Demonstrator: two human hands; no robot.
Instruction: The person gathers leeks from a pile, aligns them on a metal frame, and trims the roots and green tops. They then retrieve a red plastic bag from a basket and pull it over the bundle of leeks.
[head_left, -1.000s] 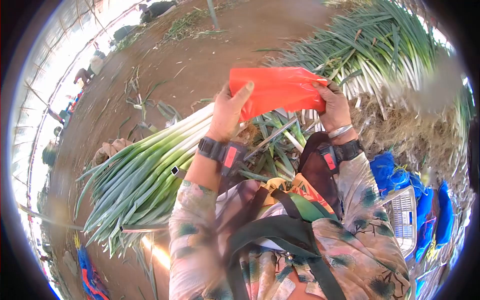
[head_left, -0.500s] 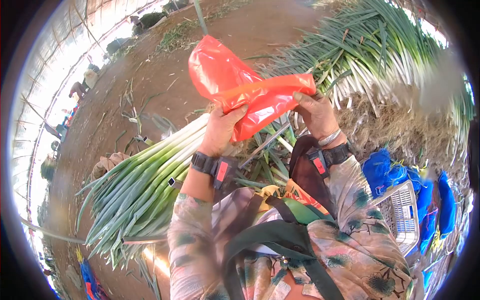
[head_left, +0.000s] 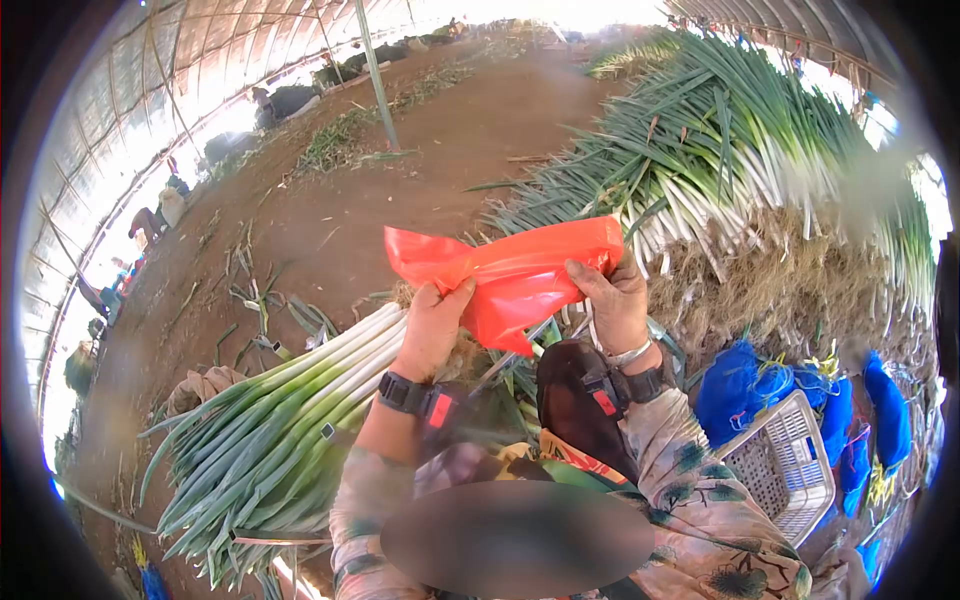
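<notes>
A shiny red plastic bag is stretched sideways between my two hands, in the middle of the view. My left hand pinches its lower left part between thumb and fingers. On the other side, my right hand grips the bag's right end, thumb in front. Just left of and below my left hand lies a bundle of long green onions, white stalks toward my hand and green leaves fanning to the lower left. Their root ends are partly hidden behind my left hand and the bag.
A large heap of green onions with tangled roots lies at the upper right. At the lower right are a pale plastic crate and blue net bags. A pole rises from the bare soil at the back.
Both hands have come lower in the view with the red bag. Its left part, puffed up and raised before, now lies flatter and lower. The camera has tilted up, showing more background.
</notes>
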